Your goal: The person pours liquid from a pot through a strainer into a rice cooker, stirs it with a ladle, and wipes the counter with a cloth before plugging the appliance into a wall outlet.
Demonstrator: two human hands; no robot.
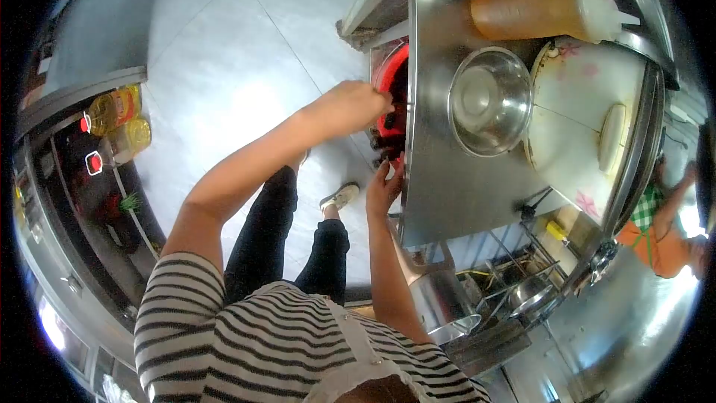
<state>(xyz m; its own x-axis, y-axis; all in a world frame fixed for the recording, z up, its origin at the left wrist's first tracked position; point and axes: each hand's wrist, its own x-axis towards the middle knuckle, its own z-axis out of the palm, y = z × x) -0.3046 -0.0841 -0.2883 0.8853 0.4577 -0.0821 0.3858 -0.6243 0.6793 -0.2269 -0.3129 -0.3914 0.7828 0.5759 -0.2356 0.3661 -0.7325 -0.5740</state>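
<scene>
A red-rimmed container [383, 75] with dark contents sits beside the left edge of the steel counter [440, 201]. Over its rim, my left hand [350, 108] is closed, its fingertips over the dark contents; what is between them is too small to make out. Lower down, my right hand [383, 188] has its thumb and fingers bent at the container's near end, against the counter edge. Something reddish shows at those fingertips, but I cannot tell what it is.
On the counter are a steel bowl [473, 101], a squeeze bottle [529, 12] and a white lid [574, 104]. A metal pot [440, 302] stands below. Oil bottles [128, 142] are at left. Another person in orange [660, 242] is at far right.
</scene>
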